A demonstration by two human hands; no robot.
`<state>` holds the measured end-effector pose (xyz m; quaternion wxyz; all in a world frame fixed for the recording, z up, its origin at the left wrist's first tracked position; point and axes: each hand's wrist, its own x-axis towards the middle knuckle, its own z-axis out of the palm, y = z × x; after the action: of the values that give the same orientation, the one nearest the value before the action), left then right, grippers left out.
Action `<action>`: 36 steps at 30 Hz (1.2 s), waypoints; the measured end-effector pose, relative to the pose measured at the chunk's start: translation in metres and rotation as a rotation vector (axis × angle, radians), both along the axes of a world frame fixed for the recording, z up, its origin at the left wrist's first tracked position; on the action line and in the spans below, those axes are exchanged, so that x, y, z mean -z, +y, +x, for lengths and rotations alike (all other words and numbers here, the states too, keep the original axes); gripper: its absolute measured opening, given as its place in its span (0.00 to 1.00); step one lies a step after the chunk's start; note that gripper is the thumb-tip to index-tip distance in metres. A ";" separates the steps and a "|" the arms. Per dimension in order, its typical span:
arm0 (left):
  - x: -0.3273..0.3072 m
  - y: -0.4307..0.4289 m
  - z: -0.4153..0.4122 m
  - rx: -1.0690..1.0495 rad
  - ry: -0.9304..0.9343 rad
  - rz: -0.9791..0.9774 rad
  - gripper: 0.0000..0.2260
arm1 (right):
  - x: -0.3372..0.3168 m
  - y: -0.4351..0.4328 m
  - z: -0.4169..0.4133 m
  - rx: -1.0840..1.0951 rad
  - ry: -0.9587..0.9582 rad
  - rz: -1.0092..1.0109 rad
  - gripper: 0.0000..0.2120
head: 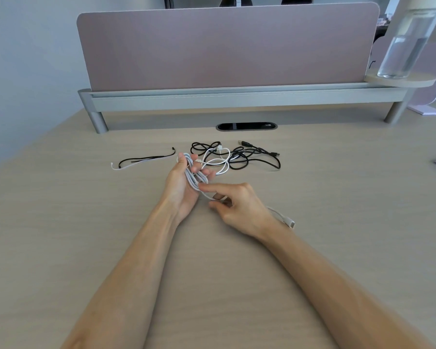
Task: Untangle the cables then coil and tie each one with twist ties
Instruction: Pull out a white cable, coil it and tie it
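Two bare forearms over a matte, pale wood-grain desk (86, 222). Right hand (239, 207) pinching one smooth pale grey cable (195, 181); left hand (184, 182) gripping its long coiled loops. Just beyond the fingers, one glossy white cable (218, 163) tangled with thin black cable (252, 157), number unclear. Left of that, flat twist ties (141, 161), white and black. Farthest, one mauve fabric-faced divider panel (227, 46).
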<state>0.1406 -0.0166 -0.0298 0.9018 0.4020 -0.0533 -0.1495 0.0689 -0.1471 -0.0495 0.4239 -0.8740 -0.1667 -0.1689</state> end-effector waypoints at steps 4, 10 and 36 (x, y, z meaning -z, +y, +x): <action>-0.001 0.000 0.000 -0.031 0.031 0.080 0.18 | -0.004 -0.001 -0.002 0.016 -0.070 0.083 0.08; -0.005 -0.007 -0.005 -0.052 0.014 0.286 0.17 | -0.003 -0.003 0.001 0.071 0.006 0.012 0.05; -0.017 -0.001 -0.018 0.320 -0.146 0.825 0.17 | -0.015 -0.047 0.010 0.599 0.035 0.198 0.17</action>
<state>0.1227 -0.0174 -0.0132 0.6255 0.7241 -0.1145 -0.2672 0.0791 -0.1946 -0.0343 0.4413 -0.8414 0.1229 -0.2868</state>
